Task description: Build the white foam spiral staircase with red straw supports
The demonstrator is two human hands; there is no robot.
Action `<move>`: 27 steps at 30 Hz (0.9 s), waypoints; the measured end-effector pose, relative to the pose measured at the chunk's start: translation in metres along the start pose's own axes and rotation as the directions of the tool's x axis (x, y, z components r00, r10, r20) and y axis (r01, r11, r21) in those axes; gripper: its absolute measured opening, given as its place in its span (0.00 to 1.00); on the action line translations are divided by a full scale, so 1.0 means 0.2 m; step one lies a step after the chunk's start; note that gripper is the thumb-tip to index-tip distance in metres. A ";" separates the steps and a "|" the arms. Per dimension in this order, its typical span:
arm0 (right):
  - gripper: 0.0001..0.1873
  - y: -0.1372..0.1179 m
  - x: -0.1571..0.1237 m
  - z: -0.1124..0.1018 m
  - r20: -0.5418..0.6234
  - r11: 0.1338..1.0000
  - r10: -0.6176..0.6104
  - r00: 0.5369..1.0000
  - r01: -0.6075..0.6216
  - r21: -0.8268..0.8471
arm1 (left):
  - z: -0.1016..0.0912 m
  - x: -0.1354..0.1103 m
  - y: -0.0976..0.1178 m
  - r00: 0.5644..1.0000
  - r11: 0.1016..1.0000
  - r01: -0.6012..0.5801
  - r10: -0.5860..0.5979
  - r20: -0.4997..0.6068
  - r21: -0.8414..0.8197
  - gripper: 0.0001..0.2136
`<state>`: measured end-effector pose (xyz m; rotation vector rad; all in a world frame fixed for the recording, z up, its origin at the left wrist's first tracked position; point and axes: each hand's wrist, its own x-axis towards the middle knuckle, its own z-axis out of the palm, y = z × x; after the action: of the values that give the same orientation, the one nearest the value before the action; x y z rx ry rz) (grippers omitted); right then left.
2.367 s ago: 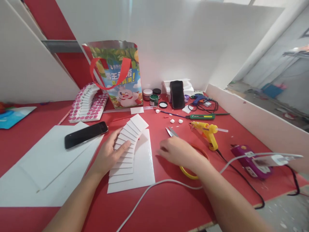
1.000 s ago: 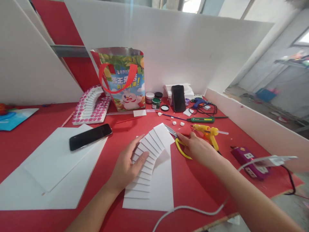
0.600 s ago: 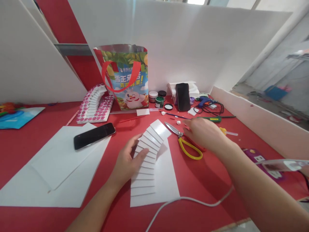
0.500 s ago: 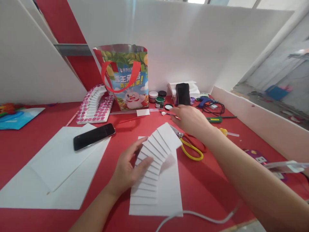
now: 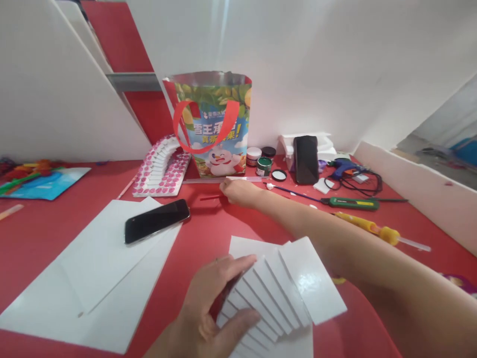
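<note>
My left hand (image 5: 212,308) is closed around the left side of a curved, fanned stack of stepped white board strips (image 5: 268,293), its thumb on top. The stack rests over a white board sheet (image 5: 242,244), and a wider white piece (image 5: 313,281) tops its far end. My right hand (image 5: 238,191) reaches across to the table before the gift bag (image 5: 219,129), fingers curled down. A thin red stick (image 5: 213,197) shows beside its fingertips; what they pinch, if anything, is hidden. Under my right forearm only a bit of yellow scissor handle (image 5: 338,281) shows.
A black phone (image 5: 156,221) lies on white boards (image 5: 108,318) at left. Behind it stands a pink-dotted curved stair model (image 5: 162,169). Paint jars (image 5: 264,166), another phone (image 5: 306,159), a green-handled tool (image 5: 350,203) and a blue glue gun (image 5: 341,169) line the back right.
My right hand has moved left, from near the scissors to in front of the bag, over the small white card's spot. My left hand keeps its hold; the stack appears nearer and lower.
</note>
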<state>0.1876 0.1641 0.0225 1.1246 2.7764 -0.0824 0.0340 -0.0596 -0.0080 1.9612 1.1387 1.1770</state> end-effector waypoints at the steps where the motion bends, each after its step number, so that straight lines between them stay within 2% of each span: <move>1: 0.16 0.01 -0.01 -0.01 -0.003 1.000 -0.008 1.000 0.008 0.006 | 0.00 0.00 0.01 1.000 1.000 0.028 -0.028 0.000 -0.009 0.25; 4: 0.16 0.00 -0.04 -0.03 -0.024 0.997 -0.064 0.998 0.065 0.033 | 0.00 0.01 0.02 0.994 0.993 0.108 -0.108 0.010 -0.055 0.25; 6: 0.20 -0.04 -0.06 -0.03 -0.001 0.987 -0.155 0.988 0.155 0.032 | 0.00 0.01 0.02 0.990 0.987 0.143 -0.142 0.016 -0.074 0.25; 8: 0.23 -0.09 -0.07 -0.02 0.059 0.966 -0.258 0.964 0.259 -0.008 | -0.01 0.02 0.02 0.990 0.986 0.143 -0.142 0.017 -0.082 0.25; 10: 0.22 -0.10 -0.07 0.01 0.100 0.956 -0.277 0.956 0.284 -0.069 | -0.01 0.02 0.00 0.993 0.990 0.120 -0.120 0.003 -0.080 0.26; 14: 0.22 -0.02 -0.09 0.04 0.064 0.984 -0.114 0.991 0.121 -0.132 | 0.00 0.04 -0.01 0.997 0.994 0.072 -0.072 -0.008 -0.078 0.27; 18: 0.23 0.06 -0.16 0.00 0.033 0.990 -0.002 0.999 0.006 -0.138 | 0.01 0.08 0.00 0.983 0.980 0.176 -0.179 -0.029 -0.098 0.25; 24: 0.21 0.05 -0.20 0.00 0.044 0.995 0.075 0.996 -0.071 -0.075 | 0.02 0.14 0.02 0.959 0.939 0.281 -0.285 0.009 -0.199 0.24; 27: 0.22 0.07 -0.23 0.00 0.013 0.991 0.133 0.991 -0.133 -0.029 | 0.01 0.16 0.01 0.946 0.917 0.321 -0.324 0.029 -0.235 0.24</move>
<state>0.2299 0.1431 0.0298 1.2926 2.6724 -0.0363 0.0449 -0.0318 0.0048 1.5200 1.2110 1.0898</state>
